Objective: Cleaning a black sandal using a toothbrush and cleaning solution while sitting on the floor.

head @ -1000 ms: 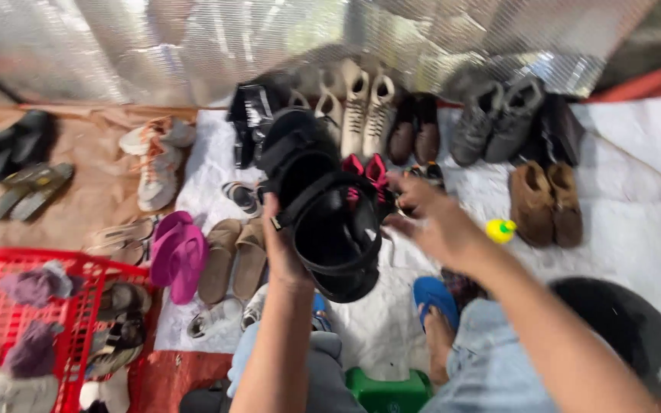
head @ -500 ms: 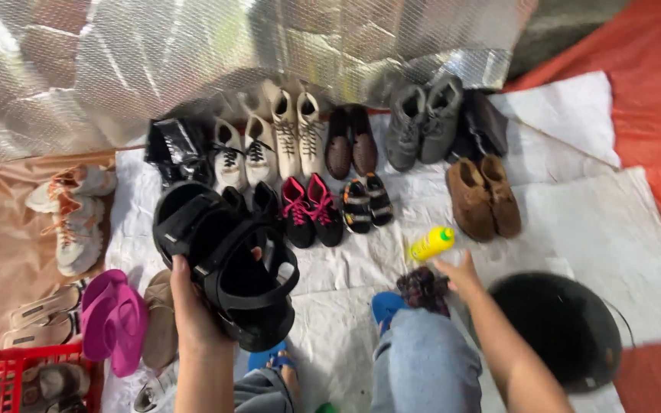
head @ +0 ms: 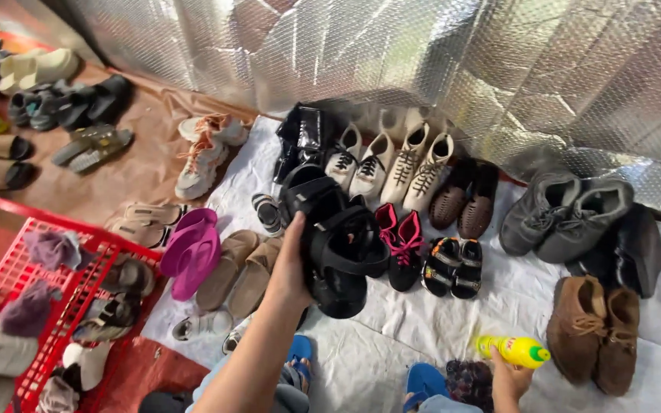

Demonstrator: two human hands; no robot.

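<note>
Fingers of our left hand (head: 291,269) clamp black sandals (head: 336,243); fingers of our right hand (head: 511,380) clamp a yellow bottle (head: 516,350).

Matt black rubbery sandals (head: 336,248) are seen against a quilted, shiny foil backdrop (head: 437,61), with a glossy yellow plastic bottle (head: 512,350), brown suede-like shoes (head: 597,327), a creased white cloth sheet (head: 392,336) and a red plastic crate (head: 36,268) noted alongside.

left arm: reaches up toward 1 o'clock, forearm bare
left hand (head: 288,268): fingers curled shut, gripping
right hand (head: 510,378): low at 5 o'clock, fingers closed, gripping
</note>
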